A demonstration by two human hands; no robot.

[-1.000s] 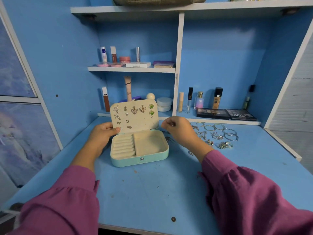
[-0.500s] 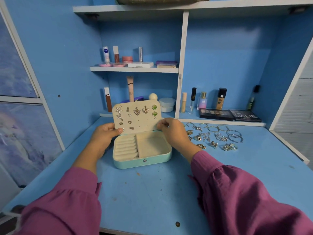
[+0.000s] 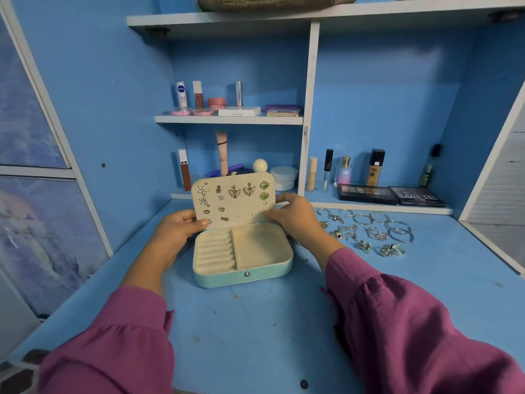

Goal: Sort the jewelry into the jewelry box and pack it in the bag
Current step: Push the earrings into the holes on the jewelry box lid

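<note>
The teal jewelry box (image 3: pixel 244 275) lies open on the blue desk, its cream ring rolls and side compartment holding nothing. Several earrings are pinned on the upright cream lid (image 3: pixel 235 207). My left hand (image 3: pixel 177 230) grips the lid's lower left edge, thumb on the front. My right hand (image 3: pixel 297 220) pinches the lid's right edge, thumb on the front and index finger curled round the side. Loose rings, chains and bangles (image 3: pixel 369 227) lie on the desk to the right of the box. An olive bag (image 3: pixel 275 1) sits on the top shelf, only partly in view.
Cosmetics bottles and tubes stand on the white shelves (image 3: pixel 230 119) behind the box. Two dark eyeshadow palettes (image 3: pixel 392 196) lie on the low ledge at the back right. The desk's right edge meets a white frame (image 3: pixel 491 245).
My right hand has moved left from beside the loose jewelry onto the lid's right edge. My left hand stays on the lid's left edge.
</note>
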